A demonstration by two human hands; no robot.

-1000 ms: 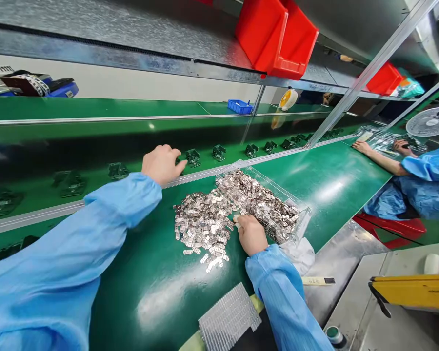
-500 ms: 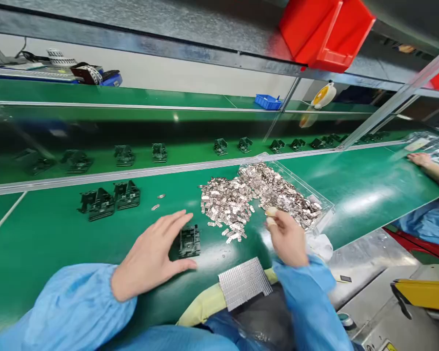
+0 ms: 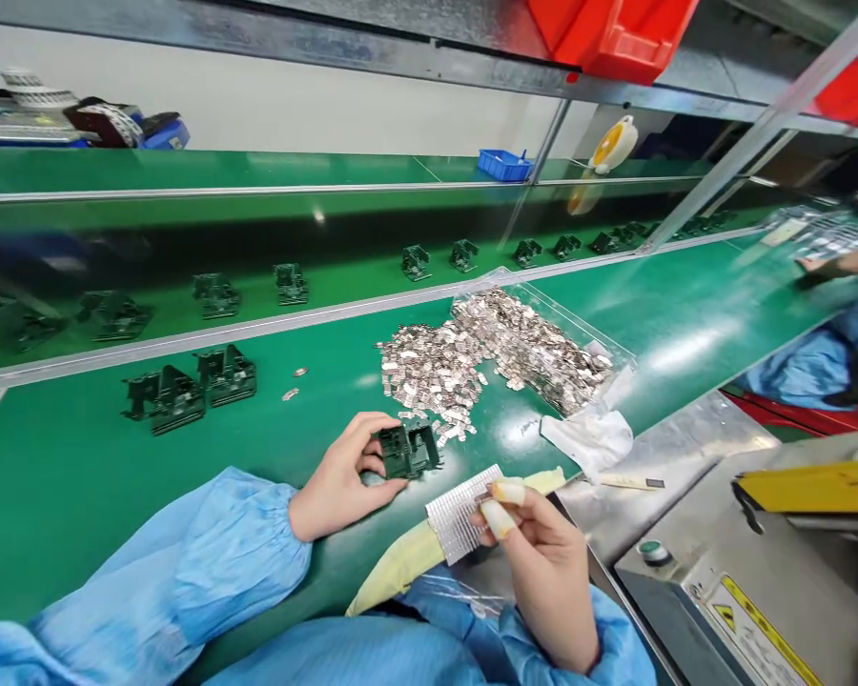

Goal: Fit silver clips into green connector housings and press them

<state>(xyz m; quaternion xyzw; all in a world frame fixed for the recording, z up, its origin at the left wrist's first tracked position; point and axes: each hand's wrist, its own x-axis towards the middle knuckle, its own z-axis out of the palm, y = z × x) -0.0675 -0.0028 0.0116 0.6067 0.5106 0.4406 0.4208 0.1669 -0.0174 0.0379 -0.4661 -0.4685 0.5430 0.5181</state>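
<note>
My left hand (image 3: 350, 478) is closed on the left side of a small dark green circuit board assembly (image 3: 409, 452), thumb in front and fingers behind, low over the green bench. My right hand (image 3: 543, 562), with pale finger cots on thumb and forefinger, is pinched at the right edge of a silvery ribbed sheet (image 3: 461, 519). Whatever lies between those fingertips is too small to make out. That sheet rests on a yellow band (image 3: 397, 572) in front of my body. Beyond the circuit board assembly lies a heap of small metal pieces (image 3: 429, 372).
More metal pieces fill a clear tray (image 3: 619, 367) lying beside the heap. Two circuit board assemblies (image 3: 175, 395) stand at left; several others line the back ledge. A white cloth (image 3: 592, 440) sits at the bench edge. At far right, a co-worker's arm (image 3: 844, 265) reaches over the bench.
My left hand has closed on the circuit board assembly, which now sits farther right in view. My right hand has come from beside the metal pieces down to the ribbed sheet. The view has shifted.
</note>
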